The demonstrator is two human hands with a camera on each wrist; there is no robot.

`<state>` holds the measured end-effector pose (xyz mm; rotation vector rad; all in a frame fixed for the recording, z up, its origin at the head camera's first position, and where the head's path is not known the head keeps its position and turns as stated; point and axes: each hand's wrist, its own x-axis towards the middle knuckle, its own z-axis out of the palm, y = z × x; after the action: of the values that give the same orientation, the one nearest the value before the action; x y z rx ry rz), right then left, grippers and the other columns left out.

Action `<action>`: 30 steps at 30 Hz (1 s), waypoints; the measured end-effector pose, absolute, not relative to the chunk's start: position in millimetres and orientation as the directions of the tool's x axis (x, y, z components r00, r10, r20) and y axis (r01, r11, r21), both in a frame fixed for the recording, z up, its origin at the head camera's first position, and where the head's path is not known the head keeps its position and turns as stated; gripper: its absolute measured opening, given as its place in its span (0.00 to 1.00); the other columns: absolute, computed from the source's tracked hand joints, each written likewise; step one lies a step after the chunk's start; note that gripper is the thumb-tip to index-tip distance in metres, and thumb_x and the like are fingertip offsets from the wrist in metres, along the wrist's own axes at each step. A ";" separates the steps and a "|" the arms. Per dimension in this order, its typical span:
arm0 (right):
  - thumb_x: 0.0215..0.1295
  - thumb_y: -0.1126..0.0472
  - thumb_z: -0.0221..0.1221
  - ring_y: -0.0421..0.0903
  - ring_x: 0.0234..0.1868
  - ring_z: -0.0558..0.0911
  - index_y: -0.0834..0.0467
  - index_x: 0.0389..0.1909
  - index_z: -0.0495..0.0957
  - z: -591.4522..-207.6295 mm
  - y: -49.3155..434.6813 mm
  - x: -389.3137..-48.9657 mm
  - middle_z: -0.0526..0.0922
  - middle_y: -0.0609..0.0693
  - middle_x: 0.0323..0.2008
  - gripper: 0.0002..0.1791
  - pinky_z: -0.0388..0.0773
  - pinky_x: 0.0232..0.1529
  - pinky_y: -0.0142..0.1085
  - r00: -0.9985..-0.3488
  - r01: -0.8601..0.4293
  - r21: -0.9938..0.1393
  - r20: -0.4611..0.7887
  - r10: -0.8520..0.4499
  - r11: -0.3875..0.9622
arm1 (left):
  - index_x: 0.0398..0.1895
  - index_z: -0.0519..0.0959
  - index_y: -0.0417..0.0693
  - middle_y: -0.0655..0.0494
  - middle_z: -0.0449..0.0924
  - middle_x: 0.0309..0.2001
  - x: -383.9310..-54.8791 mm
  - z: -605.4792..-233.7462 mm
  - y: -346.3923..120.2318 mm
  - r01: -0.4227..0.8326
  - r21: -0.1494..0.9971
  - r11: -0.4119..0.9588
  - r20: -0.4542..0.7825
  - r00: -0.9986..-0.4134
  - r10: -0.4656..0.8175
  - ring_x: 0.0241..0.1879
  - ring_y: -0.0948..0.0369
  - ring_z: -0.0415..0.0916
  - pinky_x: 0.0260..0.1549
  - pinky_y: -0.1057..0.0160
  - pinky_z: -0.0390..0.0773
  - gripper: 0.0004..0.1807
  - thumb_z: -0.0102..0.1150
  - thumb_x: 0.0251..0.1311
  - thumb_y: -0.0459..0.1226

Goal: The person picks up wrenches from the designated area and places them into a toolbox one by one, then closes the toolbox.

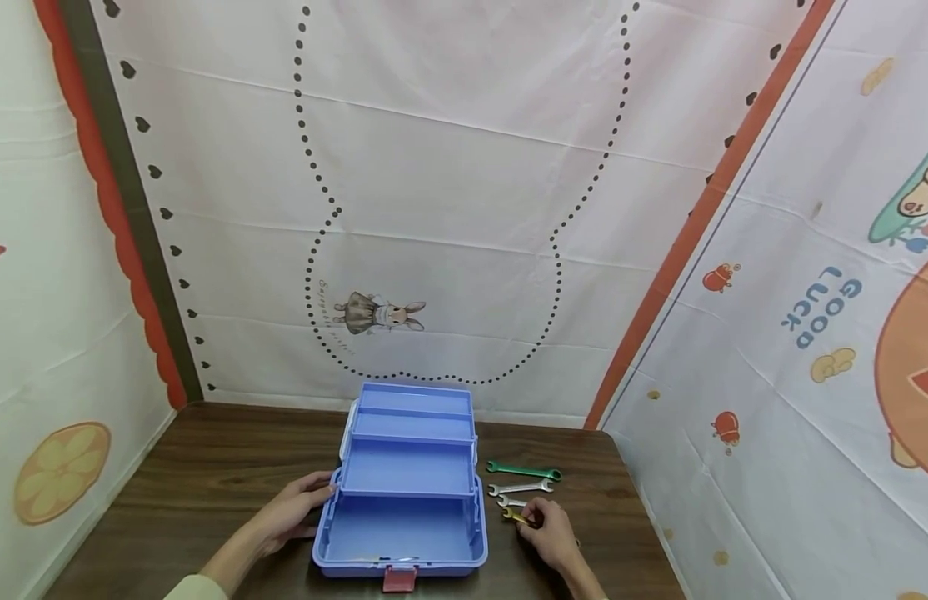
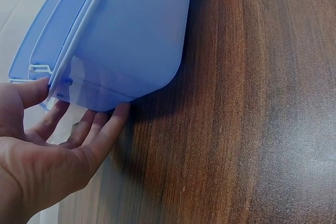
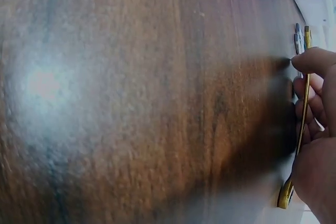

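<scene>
A blue toolbox (image 1: 351, 571) stands with its lid raised and stepped trays (image 1: 407, 467) lifted at the back. At its left side my left hand (image 1: 287, 510) holds it, with the thumb at the rim and the fingers against the lower side (image 2: 139, 40). To the box's right, my right hand (image 1: 550, 533) pinches a gold wrench (image 3: 304, 124) between thumb and fingers, close above the table; part of the wrench is hidden by the hand. Just beyond lie a small silver wrench (image 1: 506, 502), a longer silver wrench (image 1: 522, 487) and a green wrench (image 1: 522, 471).
Thin slender items (image 1: 385, 558), too small to tell, lie at the front inside the box. A pink latch (image 1: 400, 579) hangs at its front. The dark wooden table (image 1: 209, 467) meets printed white cloth (image 1: 464, 183) at the back and sides.
</scene>
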<state>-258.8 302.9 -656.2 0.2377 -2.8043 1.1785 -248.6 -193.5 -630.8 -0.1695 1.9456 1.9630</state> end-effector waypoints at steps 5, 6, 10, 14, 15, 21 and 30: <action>0.54 0.70 0.76 0.36 0.31 0.73 0.54 0.32 0.81 -657.7 302.5 -258.0 0.77 0.42 0.29 0.14 0.71 0.34 0.31 -0.979 -0.195 -0.698 0.184 -0.091 0.689 | 0.78 0.63 0.35 0.30 0.65 0.72 -248.5 -628.7 -192.8 -0.346 0.938 0.031 -0.346 -0.923 0.168 0.66 0.39 0.72 0.48 0.40 0.87 0.35 0.59 0.77 0.45; 0.54 0.70 0.76 0.36 0.31 0.74 0.54 0.32 0.81 -657.4 302.5 -257.9 0.78 0.42 0.29 0.14 0.72 0.33 0.31 -0.977 -0.198 -0.699 0.194 -0.084 0.688 | 0.78 0.63 0.35 0.30 0.65 0.72 -248.7 -628.7 -192.6 -0.346 0.938 0.029 -0.346 -0.923 0.171 0.66 0.39 0.72 0.48 0.40 0.87 0.35 0.59 0.77 0.45; 0.54 0.72 0.76 0.38 0.31 0.75 0.55 0.32 0.81 -655.1 304.0 -258.0 0.78 0.44 0.29 0.14 0.73 0.33 0.31 -0.972 -0.209 -0.699 0.223 -0.070 0.684 | 0.78 0.62 0.35 0.29 0.63 0.72 -249.5 -628.3 -191.5 -0.336 0.941 0.025 -0.335 -0.922 0.195 0.66 0.39 0.71 0.49 0.40 0.87 0.36 0.59 0.78 0.46; 0.55 0.73 0.74 0.38 0.32 0.75 0.55 0.32 0.80 -653.3 306.7 -258.3 0.79 0.44 0.29 0.14 0.74 0.33 0.31 -0.976 -0.200 -0.689 0.203 -0.079 0.696 | 0.79 0.61 0.34 0.29 0.63 0.73 -249.6 -629.7 -192.7 -0.330 0.944 0.014 -0.325 -0.921 0.214 0.65 0.40 0.72 0.49 0.40 0.87 0.36 0.59 0.78 0.46; 0.56 0.73 0.74 0.38 0.32 0.76 0.55 0.33 0.80 -653.1 307.2 -258.4 0.79 0.44 0.30 0.14 0.74 0.33 0.31 -0.977 -0.197 -0.689 0.194 -0.084 0.697 | 0.79 0.61 0.34 0.29 0.62 0.73 -249.3 -629.9 -193.5 -0.328 0.945 0.011 -0.322 -0.921 0.221 0.66 0.40 0.72 0.49 0.40 0.86 0.36 0.58 0.79 0.46; 0.57 0.74 0.72 0.36 0.33 0.77 0.55 0.35 0.82 -650.8 311.0 -257.1 0.81 0.43 0.31 0.13 0.77 0.34 0.32 -0.979 -0.201 -0.699 0.166 -0.118 0.687 | 0.79 0.61 0.34 0.30 0.63 0.73 -248.7 -631.1 -194.9 -0.327 0.945 0.007 -0.320 -0.922 0.217 0.65 0.41 0.73 0.49 0.40 0.87 0.37 0.59 0.78 0.47; 0.58 0.71 0.75 0.34 0.32 0.77 0.55 0.34 0.84 -641.8 310.5 -257.2 0.82 0.42 0.30 0.10 0.78 0.35 0.31 -0.978 -0.209 -0.710 0.165 -0.130 0.672 | 0.78 0.62 0.34 0.31 0.64 0.72 -249.0 -632.6 -193.1 -0.322 0.947 0.004 -0.316 -0.926 0.208 0.65 0.42 0.73 0.49 0.40 0.87 0.37 0.60 0.77 0.47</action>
<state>-257.2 310.5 -641.8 0.2823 -2.7801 1.1996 -249.0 -193.1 -632.6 -0.1173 1.9218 1.9820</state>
